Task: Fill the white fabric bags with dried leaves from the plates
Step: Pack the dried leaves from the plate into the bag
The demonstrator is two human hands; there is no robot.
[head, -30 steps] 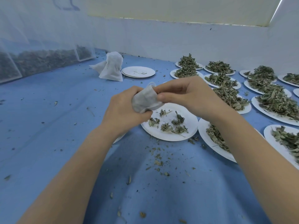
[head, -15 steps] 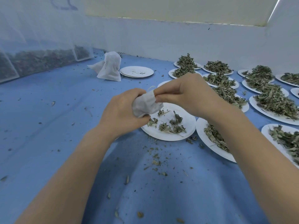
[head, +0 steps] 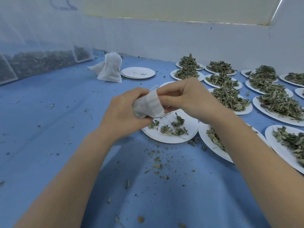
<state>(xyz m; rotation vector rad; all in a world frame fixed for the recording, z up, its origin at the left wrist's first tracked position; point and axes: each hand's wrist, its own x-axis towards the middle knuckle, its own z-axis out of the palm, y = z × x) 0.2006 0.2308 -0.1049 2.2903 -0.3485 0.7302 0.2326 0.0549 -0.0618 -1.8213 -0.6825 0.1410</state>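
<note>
A small white bag [head: 148, 105] sits bunched in the curled left hand [head: 122, 112] while the right hand [head: 185, 97] pinches its top, both above a near plate [head: 171, 129] of scattered leaves [head: 172, 127] on the blue table [head: 49, 120].

At the centre of the frame the left hand [head: 122, 112] grips a small white fabric bag [head: 148, 105] while the right hand [head: 185, 97] pinches its upper edge. Just below them a white plate [head: 189, 129] holds a few dried leaves [head: 172, 127]. Heaped plates [head: 230, 97] fill the right side on the blue table [head: 49, 120]. Toward the upper left stand two more white bags [head: 110, 68] beside an almost bare plate [head: 138, 73]. Leaf crumbs [head: 156, 163] litter the lower middle.
</note>
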